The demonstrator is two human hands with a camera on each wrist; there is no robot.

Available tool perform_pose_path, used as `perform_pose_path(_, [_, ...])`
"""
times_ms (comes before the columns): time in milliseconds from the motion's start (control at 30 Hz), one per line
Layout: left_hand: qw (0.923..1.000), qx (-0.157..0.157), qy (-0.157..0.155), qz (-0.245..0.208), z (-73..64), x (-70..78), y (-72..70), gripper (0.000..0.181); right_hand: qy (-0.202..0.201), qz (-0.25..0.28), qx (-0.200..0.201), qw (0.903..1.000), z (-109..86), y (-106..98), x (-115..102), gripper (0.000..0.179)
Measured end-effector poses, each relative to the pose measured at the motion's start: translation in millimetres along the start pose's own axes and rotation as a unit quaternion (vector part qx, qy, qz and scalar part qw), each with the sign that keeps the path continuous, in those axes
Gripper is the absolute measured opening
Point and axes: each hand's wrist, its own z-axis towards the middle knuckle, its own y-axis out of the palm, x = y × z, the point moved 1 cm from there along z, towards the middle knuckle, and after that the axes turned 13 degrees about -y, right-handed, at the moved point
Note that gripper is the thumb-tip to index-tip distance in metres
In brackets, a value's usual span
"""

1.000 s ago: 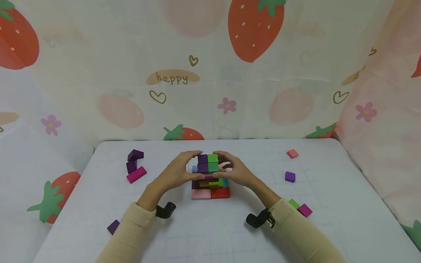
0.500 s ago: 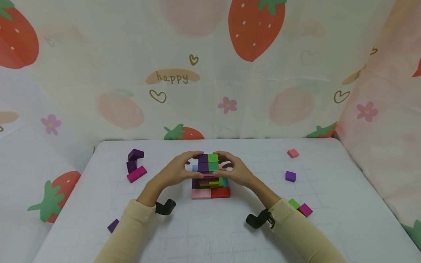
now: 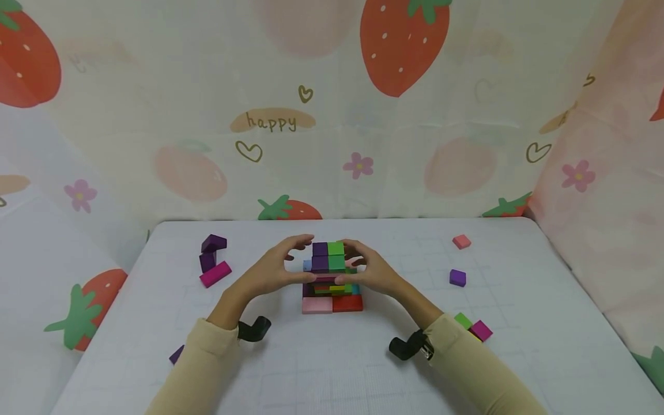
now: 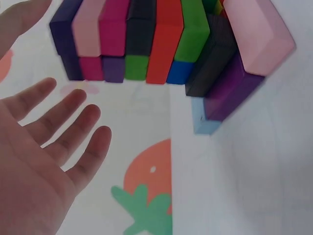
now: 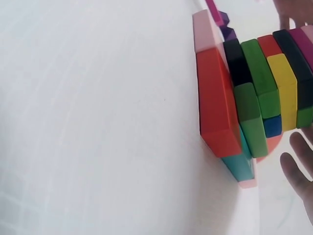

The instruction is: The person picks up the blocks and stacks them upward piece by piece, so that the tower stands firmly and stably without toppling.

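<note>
A tower of coloured wooden blocks point(image 3: 328, 264) stands mid-table, a pink block point(image 3: 317, 305) and a red block point(image 3: 347, 304) at its front base. Two dark purple and two green blocks face forward at its top. To its left, my left hand point(image 3: 259, 275) has its fingers spread; a gap separates them from the tower in the left wrist view. My right hand point(image 3: 377, 272) surrounds the tower's right side, thumb overlapping the front and index fingertip close to the top green block. In the right wrist view, its other fingers point(image 5: 295, 174) extend loosely beside the upper layers.
Dark purple blocks point(image 3: 208, 262) and a magenta block point(image 3: 215, 274) lie at left; another purple block point(image 3: 176, 354) is partly behind the left sleeve. At right lie a salmon block point(image 3: 461, 241), a purple block point(image 3: 457, 278), a green block point(image 3: 463, 319) and a magenta block point(image 3: 481, 330).
My left hand has drawn leftward off the tower, its thumb and fingers parting. My right thumb has dropped slightly and its index fingertip eased a little to the right. The tower has kept its shape.
</note>
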Motion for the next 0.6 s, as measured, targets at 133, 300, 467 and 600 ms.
perform_pose_path(133, [0.9986, 0.036, -0.021, 0.033, -21.6, -7.4, -11.9, 0.071, 0.015, -0.007, -0.016, 0.9997, -1.9, -0.3, 1.2, 0.077])
perform_pose_path(300, [0.9919, 0.074, -0.065, 0.08, -57.4, -24.5, -35.5, 0.055, 0.032, -0.017, -0.028, 0.9989, -4.2, -0.8, 3.2, 0.078])
perform_pose_path(467, [0.9845, 0.076, -0.113, 0.111, -92.3, -47.8, -59.1, 0.051, 0.044, -0.026, -0.033, 0.9982, -5.9, -0.6, 8.9, 0.077])
perform_pose_path(600, [0.9799, 0.066, -0.147, 0.118, -113.8, -69.3, -71.6, 0.049, 0.05, -0.034, -0.039, 0.9974, -5.4, 0.6, 10.9, 0.078])
